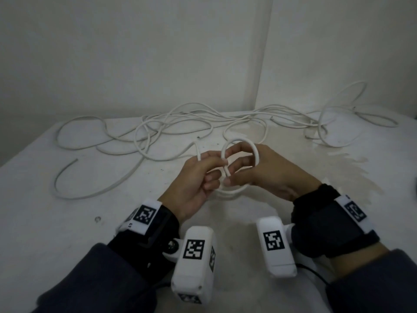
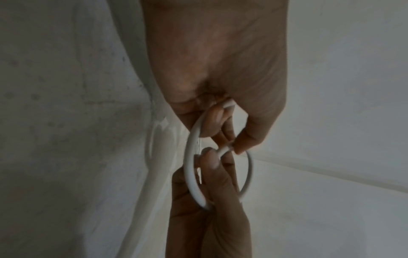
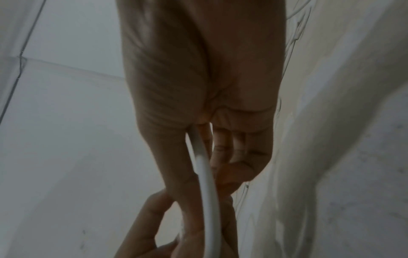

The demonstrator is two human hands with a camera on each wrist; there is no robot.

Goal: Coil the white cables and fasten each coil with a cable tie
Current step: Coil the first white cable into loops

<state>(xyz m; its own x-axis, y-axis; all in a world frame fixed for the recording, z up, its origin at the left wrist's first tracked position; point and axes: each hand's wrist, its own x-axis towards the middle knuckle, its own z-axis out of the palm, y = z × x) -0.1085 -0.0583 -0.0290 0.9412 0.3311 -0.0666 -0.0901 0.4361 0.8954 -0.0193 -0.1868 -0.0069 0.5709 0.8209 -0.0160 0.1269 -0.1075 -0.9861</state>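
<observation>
Both hands meet over the table [image 1: 67, 222] in the head view: the left hand [image 1: 194, 177] pinches the cable [image 1: 198, 152] where it runs on to the far tangle [image 1: 180, 123], while the right hand [image 1: 266, 170] has its fingers hooked through the coil [image 1: 239, 141], which stands upright between them.

From the left wrist, the coil [image 2: 189, 167] hangs just past the left fingertips [image 2: 240, 146], ring face side-on.

From the right wrist, the cable [image 3: 205, 174] runs lengthwise along the right fingers [image 3: 176, 171], gripped; its free run lies toward the left hand, so that hand likely feeds the next turn.
</observation>
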